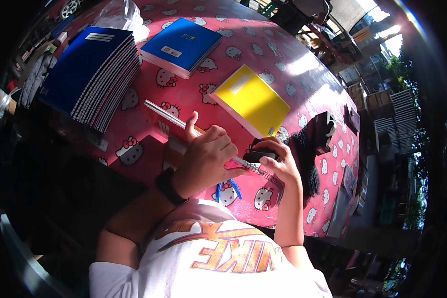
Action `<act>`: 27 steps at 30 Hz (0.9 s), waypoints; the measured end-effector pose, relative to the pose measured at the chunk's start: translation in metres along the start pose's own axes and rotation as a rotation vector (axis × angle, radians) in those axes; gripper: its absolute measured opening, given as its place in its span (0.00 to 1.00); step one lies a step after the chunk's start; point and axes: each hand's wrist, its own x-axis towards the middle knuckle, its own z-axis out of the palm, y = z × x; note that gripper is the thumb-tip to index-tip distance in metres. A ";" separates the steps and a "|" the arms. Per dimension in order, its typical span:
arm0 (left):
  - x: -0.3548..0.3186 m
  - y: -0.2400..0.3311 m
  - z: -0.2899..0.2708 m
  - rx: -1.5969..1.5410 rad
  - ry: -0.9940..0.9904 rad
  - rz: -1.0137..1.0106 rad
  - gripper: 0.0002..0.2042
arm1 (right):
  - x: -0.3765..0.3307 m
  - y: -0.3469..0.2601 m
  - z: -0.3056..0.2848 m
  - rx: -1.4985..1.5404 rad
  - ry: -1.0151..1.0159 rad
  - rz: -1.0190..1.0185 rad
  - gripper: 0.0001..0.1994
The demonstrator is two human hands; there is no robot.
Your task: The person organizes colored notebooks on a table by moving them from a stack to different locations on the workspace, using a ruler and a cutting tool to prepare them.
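1. A long spiral-bound notebook [184,130] is held on edge above the counter [263,64], which is covered with a pink cloth printed with cartoon cats. Its long axis runs from the upper left, beside the stack of blue notebooks [92,74], down to the lower right, where the wire spiral [265,174] sticks out free.

2. The left hand [206,159] is closed around the notebook near its lower end, with the thumb raised along the spine. The notebook is clamped firmly by the fingers.

3. The right hand [278,161] is placed just to the right of the left hand, at the free end of the spiral. Its fingers are curled together on a small black object [256,156], and the fingertips touch the wire. What this object is cannot be told.

4. The spiral end lies nearer to the right hand; the body of the notebook extends away from both hands toward the blue stack.

5. Relative to the held notebook, a yellow notebook [251,99] lies flat just above it, a single blue notebook [181,44] lies farther up, and blue-handled pliers [228,188] lie just below, partly hidden by the left hand.
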 end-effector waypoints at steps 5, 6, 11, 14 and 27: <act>-0.002 -0.004 -0.006 0.036 0.007 -0.060 0.17 | 0.008 -0.013 0.009 0.278 -0.229 -0.161 0.38; -0.003 -0.004 -0.005 0.034 0.006 -0.055 0.17 | 0.013 -0.005 0.004 0.070 -0.231 0.037 0.38; -0.006 -0.009 -0.006 0.072 0.023 -0.086 0.16 | 0.004 -0.009 0.007 0.552 -0.210 -0.266 0.39; -0.004 -0.007 -0.007 0.063 0.025 -0.098 0.16 | 0.017 -0.012 0.012 -0.010 -0.066 -0.006 0.39; -0.009 -0.020 -0.021 0.040 0.018 -0.140 0.15 | 0.025 -0.013 0.032 0.329 -0.254 -0.062 0.39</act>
